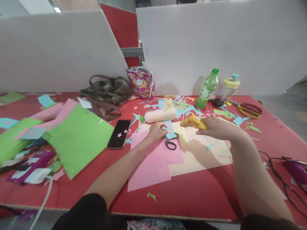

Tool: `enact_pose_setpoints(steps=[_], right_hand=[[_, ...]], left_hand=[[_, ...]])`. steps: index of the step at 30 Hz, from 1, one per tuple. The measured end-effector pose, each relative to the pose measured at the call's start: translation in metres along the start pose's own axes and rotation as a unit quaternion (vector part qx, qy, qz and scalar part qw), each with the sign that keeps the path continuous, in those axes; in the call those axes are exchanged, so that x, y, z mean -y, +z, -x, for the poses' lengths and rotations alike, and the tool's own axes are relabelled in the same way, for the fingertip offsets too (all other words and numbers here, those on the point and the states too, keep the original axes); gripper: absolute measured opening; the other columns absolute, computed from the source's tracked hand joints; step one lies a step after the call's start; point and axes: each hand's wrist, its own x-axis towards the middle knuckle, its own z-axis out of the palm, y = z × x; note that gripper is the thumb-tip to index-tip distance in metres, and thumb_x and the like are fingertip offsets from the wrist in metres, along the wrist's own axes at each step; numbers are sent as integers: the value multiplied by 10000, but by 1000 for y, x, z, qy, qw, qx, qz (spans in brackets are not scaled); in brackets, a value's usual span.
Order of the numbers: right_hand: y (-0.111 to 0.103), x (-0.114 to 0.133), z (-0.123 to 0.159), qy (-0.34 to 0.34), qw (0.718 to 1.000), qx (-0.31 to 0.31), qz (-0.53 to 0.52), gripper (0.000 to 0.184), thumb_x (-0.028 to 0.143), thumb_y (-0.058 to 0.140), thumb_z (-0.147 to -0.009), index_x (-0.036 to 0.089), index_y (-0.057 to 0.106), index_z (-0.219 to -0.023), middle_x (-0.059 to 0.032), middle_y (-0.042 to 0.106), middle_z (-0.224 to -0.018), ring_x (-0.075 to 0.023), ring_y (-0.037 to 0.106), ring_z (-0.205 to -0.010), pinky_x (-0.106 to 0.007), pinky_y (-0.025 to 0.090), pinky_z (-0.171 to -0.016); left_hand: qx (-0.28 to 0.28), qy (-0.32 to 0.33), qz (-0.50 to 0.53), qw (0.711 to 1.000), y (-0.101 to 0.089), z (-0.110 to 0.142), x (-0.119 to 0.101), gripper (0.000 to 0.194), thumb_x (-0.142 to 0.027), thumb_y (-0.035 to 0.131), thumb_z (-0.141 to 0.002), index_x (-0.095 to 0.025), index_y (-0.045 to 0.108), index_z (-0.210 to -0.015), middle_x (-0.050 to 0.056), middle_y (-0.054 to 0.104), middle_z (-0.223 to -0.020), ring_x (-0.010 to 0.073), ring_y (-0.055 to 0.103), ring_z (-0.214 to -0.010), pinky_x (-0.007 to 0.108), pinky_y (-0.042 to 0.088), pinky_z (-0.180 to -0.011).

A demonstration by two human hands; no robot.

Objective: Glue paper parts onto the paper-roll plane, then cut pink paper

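Observation:
My right hand (213,128) is wrapped round a yellow hot glue gun (193,122), its nozzle pointing left above the cream paper sheet (199,156). With curled fingers, my left hand (157,131) pinches the edge of a light blue paper strip (170,130). Just beyond that hand lies a pale rolled-paper tube (159,115) with a green left end. A small yellow paper piece (169,104) stands against the tube. Black-handled scissors (170,145) rest below the strip on pink paper (151,166), their blades mostly hidden.
A phone (119,134) with pink paper stars and green sheets (79,137) lie left. Paper scraps (184,105) litter the back, near a snack bag (141,83), green bottle (207,89) and yellow-lidded cup (227,91). Red-and-yellow-handled scissors (250,110) and black cables (275,169) are at right.

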Motion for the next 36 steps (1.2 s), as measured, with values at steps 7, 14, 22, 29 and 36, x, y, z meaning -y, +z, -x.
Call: enact_pose_setpoints(steps=[7,14,22,29,36], right_hand=[[0,-1,-1,-3,1000,10,-19,265,443,457,-679,219,530,-798,-52,576,-778,-239,547,-746,-294,394,-566],[1,-2,-1,-4,1000,14,-15,292,464,443,-692,223,526,-834,-62,579,-819,-256,544,-800,-315,403,-605],[2,-2,-2,-8,1000,14,-14,291,447,445,-693,217,534,-847,-61,584,-811,-254,547,-786,-309,396,-593],[2,-3,-1,-14,1000,14,-17,276,444,448,-694,217,531,-827,-58,582,-804,-247,549,-774,-304,398,-588],[2,-1,-1,9,1000,17,-7,283,460,447,-684,223,527,-818,-59,570,-803,-251,545,-763,-304,397,-564]], left_hand=[[15,111,-102,988,-6,-1,-2,155,-156,514,-633,-176,604,-757,-6,464,-676,118,472,-625,232,379,-583],[62,172,-173,968,-2,2,3,271,-63,448,-608,-192,633,-758,17,438,-706,140,471,-658,248,357,-575],[77,189,-209,956,-3,4,8,334,-51,412,-610,-198,625,-821,26,448,-713,152,469,-673,284,353,-609],[79,198,-222,952,-4,6,9,342,-64,399,-614,-203,614,-840,27,453,-734,162,475,-701,286,341,-610],[77,196,-232,950,-7,9,6,346,-60,382,-621,-203,585,-862,31,467,-777,164,481,-719,315,337,-663]])
